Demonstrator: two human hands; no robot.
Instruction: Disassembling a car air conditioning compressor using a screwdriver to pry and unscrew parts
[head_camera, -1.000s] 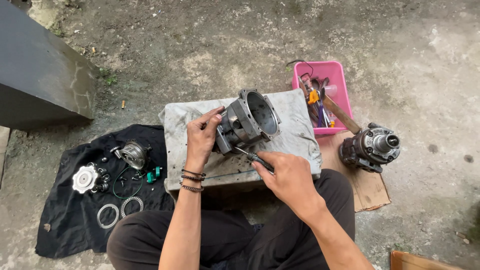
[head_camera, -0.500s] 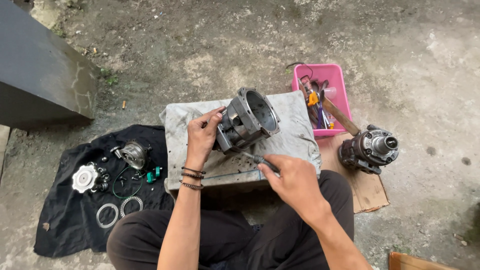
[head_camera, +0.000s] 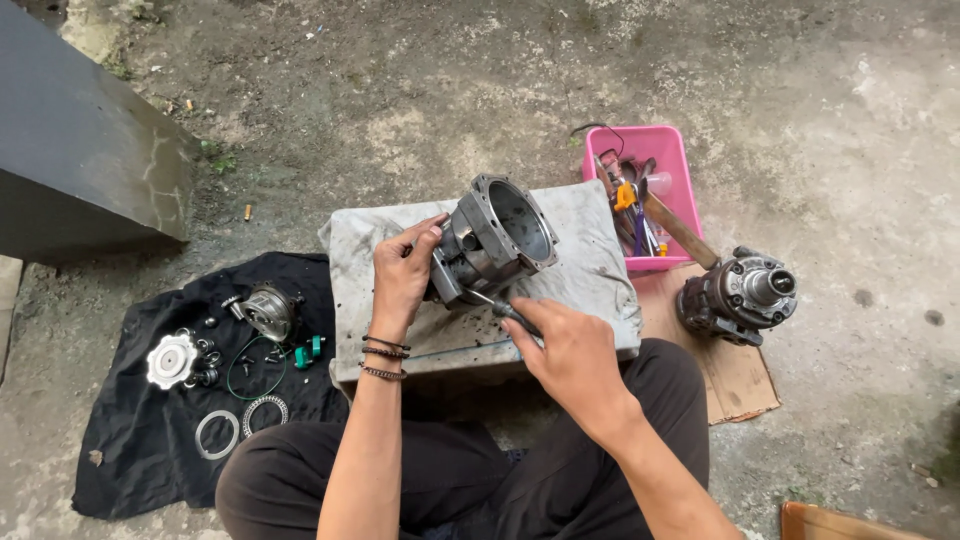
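A pink tray (head_camera: 672, 150) of tools sits far right, a metal hub (head_camera: 740, 293) on cardboard (head_camera: 740, 380) beside it, small parts on a black cloth (head_camera: 130, 440) left. Bare ground lies beyond. On the grey-covered block (head_camera: 590, 260), the left hand (head_camera: 403, 272) clasps the metal housing (head_camera: 493, 240); the right hand (head_camera: 565, 350) grips a thin tool (head_camera: 500, 305) touching it

Dull grey cast-metal housing (head_camera: 495, 240) sits on stained rough cloth (head_camera: 590, 270); right, a glossy pink plastic tray (head_camera: 672, 165).

Outdoor repair spot; concrete ground (head_camera: 420, 110)
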